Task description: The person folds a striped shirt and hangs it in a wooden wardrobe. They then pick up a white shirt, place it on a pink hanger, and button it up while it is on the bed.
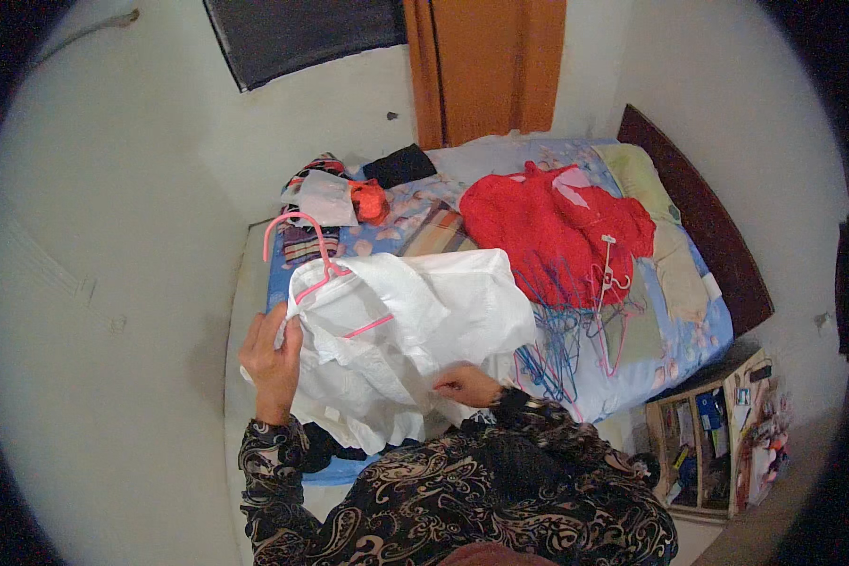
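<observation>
A white garment [467,297] with a collar hangs on a pink hanger [293,216], whose hook sticks up above the neckline. Part of the hanger's lower bar shows through the front opening. At the garment's left shoulder edge, my left hand [272,350] pinches the cloth between thumb and fingers. Lower down, my right hand [467,385] is curled at the front of the garment; its fingers are partly hidden, and whether it grips the cloth is unclear.
On the bed [658,385] lie red clothing [552,226], a tangle of blue and pink hangers [555,347], folded striped cloths [311,244], a black cloth [400,166] and a pillow [679,276]. A wooden shelf unit [704,439] stands at the right, and a wall [113,283] at the left.
</observation>
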The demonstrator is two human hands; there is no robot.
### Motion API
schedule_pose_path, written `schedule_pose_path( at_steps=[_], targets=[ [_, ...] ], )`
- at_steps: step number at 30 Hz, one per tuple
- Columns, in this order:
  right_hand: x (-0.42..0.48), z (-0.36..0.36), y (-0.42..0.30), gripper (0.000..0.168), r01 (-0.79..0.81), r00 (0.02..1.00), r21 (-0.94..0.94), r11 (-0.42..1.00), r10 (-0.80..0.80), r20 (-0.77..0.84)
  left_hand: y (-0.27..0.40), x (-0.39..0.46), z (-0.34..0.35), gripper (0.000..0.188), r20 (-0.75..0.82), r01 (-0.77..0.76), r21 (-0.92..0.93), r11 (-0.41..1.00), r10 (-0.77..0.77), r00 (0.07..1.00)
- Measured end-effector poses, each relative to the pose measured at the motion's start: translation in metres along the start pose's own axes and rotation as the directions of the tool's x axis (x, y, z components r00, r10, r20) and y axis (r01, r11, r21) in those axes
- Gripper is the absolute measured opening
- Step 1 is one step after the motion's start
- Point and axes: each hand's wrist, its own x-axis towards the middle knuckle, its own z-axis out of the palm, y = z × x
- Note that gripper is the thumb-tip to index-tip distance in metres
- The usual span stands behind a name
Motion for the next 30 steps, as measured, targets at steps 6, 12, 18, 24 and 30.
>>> schedule_pose_path(
  at_steps=[6, 12, 18, 24, 30],
  targets=[
    [-0.032, -0.104, -0.048, 0.024, -0.056, 0.600, 0.017, 0.998, 0.047, -0.798, -0.015, -0.008, -0.003, 0.021, -0.017, -0.015, 0.044, 0.999, 0.015, 1.000],
    [0.003, -0.128, 0.005, 0.035, -0.167, 0.692, -0.045, 0.985, 0.084, -0.717, -0.006, 0.001, 0.006, 0.020, -0.030, 0.016, -0.210, 0.978, -0.022, 0.999],
    [-0.021, -0.138, 0.030, 0.026, 0.035, 0.732, 0.753, 0.657, 0.496, -0.467, -0.010, 0.002, -0.030, 0.017, -0.087, -0.002, -0.001, 1.000, 0.002, 0.996],
    [-0.009, -0.193, -0.047, 0.021, -0.078, 0.688, -0.010, 0.997, 0.047, -0.725, -0.014, 0.016, -0.038, 0.019, -0.018, -0.047, -0.082, 0.996, 0.045, 0.999],
    [0.059, -0.174, -0.205, 0.025, 0.204, 0.738, -0.534, 0.821, -0.487, -0.467, 0.001, 0.026, -0.025, 0.020, 0.095, 0.046, -0.211, 0.976, -0.026, 0.995]
  ],
)
